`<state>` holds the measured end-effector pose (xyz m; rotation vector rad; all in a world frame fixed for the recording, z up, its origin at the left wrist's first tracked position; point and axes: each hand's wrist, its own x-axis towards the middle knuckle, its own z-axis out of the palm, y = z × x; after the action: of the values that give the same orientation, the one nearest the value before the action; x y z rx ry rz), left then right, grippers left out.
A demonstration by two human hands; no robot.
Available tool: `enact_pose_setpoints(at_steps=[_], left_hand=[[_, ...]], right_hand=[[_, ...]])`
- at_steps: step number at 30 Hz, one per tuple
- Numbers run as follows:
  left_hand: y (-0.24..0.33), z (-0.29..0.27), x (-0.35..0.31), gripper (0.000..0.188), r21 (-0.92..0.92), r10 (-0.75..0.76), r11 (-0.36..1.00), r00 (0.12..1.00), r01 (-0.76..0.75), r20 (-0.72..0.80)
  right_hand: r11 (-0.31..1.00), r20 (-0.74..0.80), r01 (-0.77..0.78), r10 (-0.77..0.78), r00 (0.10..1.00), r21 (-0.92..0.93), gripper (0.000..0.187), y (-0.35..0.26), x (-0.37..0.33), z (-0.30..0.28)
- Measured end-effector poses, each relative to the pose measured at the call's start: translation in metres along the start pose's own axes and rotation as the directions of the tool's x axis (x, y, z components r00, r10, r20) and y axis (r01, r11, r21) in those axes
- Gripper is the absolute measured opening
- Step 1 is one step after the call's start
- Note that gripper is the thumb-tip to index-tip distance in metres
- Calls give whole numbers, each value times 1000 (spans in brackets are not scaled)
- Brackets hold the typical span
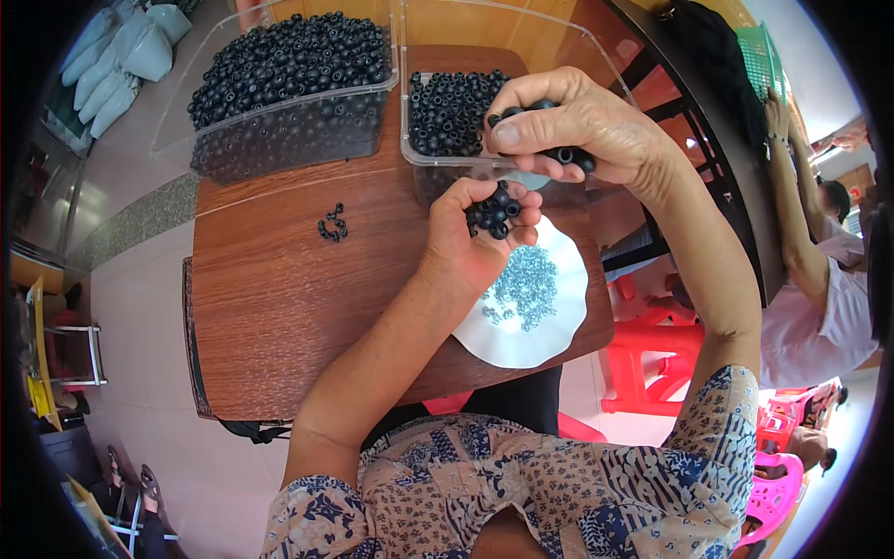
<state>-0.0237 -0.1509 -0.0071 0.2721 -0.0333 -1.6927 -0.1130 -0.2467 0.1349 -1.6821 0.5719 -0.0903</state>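
Observation:
My left hand (pixel 468 240) is cupped around several small round black pieces with holes (pixel 494 211), bead-like in shape. It hovers over the far edge of a white scalloped plate (pixel 573 293), which bears a pile of tiny shiny pale-silver pieces (pixel 524 289). Above the near rim of the right clear plastic box (pixel 442 162), my right hand (pixel 577 130) has its fingers curled over more of the black pieces (pixel 563 156). That box holds a layer of similar black pieces (pixel 454 104). Part of its contents is hidden behind my right hand.
A larger clear box (pixel 279 140) heaped with black pieces stands at the far left of the brown wooden table (pixel 279 307). Some loose black pieces (pixel 332 224) lie near it. Red stools (pixel 652 349) and another person's arm (pixel 792 205) are to the right.

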Motion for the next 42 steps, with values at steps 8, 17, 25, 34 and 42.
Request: enact_pose_setpoints(at_steps=[8, 17, 25, 34, 42], left_hand=[[18, -12, -53, 26, -23, -59, 998, 990, 57, -125], [70, -56, -110, 19, 312, 387, 911, 825, -271, -411], [92, -68, -102, 15, 643, 788, 588, 527, -491, -318], [73, -90, -74, 22, 941, 938, -308, 212, 140, 275], [70, -91, -70, 17, 838, 872, -487, 185, 246, 452]], right_hand=[[976, -25, -98, 105, 994, 195, 11, 3, -20, 57], [817, -66, -206, 285, 956, 539, 18, 58, 47, 133], [923, -433, -35, 214, 875, 384, 22, 98, 104, 171], [831, -682, 2, -457, 571, -556, 20, 130, 129, 195], [788, -657, -73, -455, 601, -612, 19, 128, 124, 189]])
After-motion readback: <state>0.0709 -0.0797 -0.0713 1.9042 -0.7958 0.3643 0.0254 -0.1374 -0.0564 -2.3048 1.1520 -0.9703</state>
